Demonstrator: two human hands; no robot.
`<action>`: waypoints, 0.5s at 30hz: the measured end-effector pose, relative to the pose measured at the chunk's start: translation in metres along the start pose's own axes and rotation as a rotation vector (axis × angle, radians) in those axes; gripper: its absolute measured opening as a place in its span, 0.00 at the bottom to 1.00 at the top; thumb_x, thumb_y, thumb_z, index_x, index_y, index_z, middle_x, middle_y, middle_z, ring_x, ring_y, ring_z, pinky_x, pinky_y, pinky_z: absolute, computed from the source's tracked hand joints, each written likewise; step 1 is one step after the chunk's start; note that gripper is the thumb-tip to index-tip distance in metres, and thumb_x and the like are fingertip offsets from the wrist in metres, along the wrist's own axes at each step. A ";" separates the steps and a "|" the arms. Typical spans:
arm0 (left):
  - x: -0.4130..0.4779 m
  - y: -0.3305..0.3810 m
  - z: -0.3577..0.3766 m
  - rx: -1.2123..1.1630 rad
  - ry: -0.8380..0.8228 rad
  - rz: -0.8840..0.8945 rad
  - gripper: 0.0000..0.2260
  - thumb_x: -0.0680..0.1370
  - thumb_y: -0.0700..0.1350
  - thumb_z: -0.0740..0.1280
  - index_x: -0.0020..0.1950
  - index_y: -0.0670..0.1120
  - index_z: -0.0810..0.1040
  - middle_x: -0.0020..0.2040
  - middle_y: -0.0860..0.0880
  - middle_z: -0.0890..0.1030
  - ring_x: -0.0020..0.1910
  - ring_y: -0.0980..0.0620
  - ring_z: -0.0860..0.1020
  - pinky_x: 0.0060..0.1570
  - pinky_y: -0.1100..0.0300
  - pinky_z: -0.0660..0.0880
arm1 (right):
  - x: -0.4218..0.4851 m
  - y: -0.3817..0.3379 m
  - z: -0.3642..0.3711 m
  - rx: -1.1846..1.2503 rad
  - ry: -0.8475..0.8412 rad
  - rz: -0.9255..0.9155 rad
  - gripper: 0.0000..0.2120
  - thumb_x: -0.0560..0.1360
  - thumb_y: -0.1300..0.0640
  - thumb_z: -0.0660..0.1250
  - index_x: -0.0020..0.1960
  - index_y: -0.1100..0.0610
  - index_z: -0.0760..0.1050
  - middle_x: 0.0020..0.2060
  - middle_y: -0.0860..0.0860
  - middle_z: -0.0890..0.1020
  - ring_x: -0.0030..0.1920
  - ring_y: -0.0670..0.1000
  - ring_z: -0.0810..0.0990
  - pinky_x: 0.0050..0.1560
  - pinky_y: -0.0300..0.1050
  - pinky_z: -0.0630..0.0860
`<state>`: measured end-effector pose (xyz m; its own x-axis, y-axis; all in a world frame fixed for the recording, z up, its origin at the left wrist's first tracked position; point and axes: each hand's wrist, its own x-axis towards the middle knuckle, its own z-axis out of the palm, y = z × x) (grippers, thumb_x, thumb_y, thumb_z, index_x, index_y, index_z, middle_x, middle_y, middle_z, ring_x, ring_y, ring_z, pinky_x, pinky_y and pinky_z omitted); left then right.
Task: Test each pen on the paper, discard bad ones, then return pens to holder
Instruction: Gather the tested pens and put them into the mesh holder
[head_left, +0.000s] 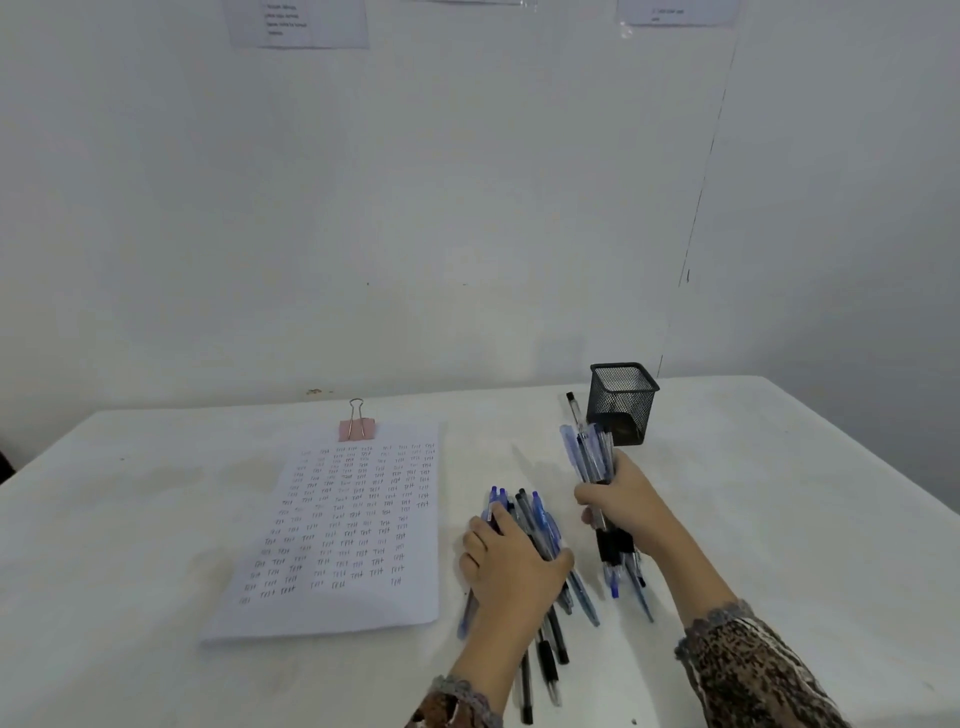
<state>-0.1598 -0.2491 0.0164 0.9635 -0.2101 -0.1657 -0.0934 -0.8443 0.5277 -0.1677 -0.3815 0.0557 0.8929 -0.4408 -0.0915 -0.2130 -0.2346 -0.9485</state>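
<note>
My right hand (626, 506) grips a bundle of blue and black pens (589, 457), their upper ends just in front of the black mesh pen holder (621, 402), which looks empty. My left hand (506, 564) grips a second bunch of pens (535, 512) lying on the table, fingers curled over them. More black pens (545, 660) stick out below that hand toward me. The white test paper (343, 525), covered in rows of small pen marks, lies to the left of both hands.
A pink binder clip (357, 427) holds the paper's top edge. One black pen (573, 408) lies beside the holder on its left. The white table (779, 519) ends at a white wall with taped notes (298, 23).
</note>
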 end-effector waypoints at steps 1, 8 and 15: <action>0.000 0.001 0.000 0.015 -0.001 -0.007 0.44 0.72 0.63 0.62 0.75 0.44 0.41 0.75 0.40 0.48 0.73 0.40 0.48 0.71 0.48 0.49 | -0.002 -0.002 0.000 0.009 0.022 -0.058 0.12 0.68 0.69 0.65 0.46 0.56 0.67 0.34 0.55 0.75 0.28 0.53 0.77 0.31 0.45 0.74; 0.000 0.008 0.004 0.074 0.015 -0.045 0.49 0.69 0.67 0.63 0.75 0.43 0.41 0.74 0.38 0.48 0.73 0.39 0.49 0.70 0.47 0.50 | -0.018 -0.008 0.004 0.121 0.210 -0.371 0.14 0.68 0.72 0.66 0.48 0.59 0.67 0.35 0.58 0.75 0.32 0.50 0.72 0.34 0.43 0.74; 0.005 0.012 0.001 0.137 -0.018 -0.065 0.50 0.68 0.65 0.67 0.75 0.42 0.41 0.73 0.38 0.52 0.72 0.38 0.51 0.69 0.47 0.55 | -0.030 0.021 0.018 0.157 0.273 -0.459 0.21 0.67 0.76 0.65 0.47 0.52 0.68 0.30 0.46 0.74 0.28 0.42 0.70 0.31 0.34 0.70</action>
<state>-0.1564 -0.2611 0.0207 0.9642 -0.1602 -0.2112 -0.0652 -0.9156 0.3967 -0.1916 -0.3572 0.0334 0.7407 -0.5368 0.4039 0.2538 -0.3331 -0.9081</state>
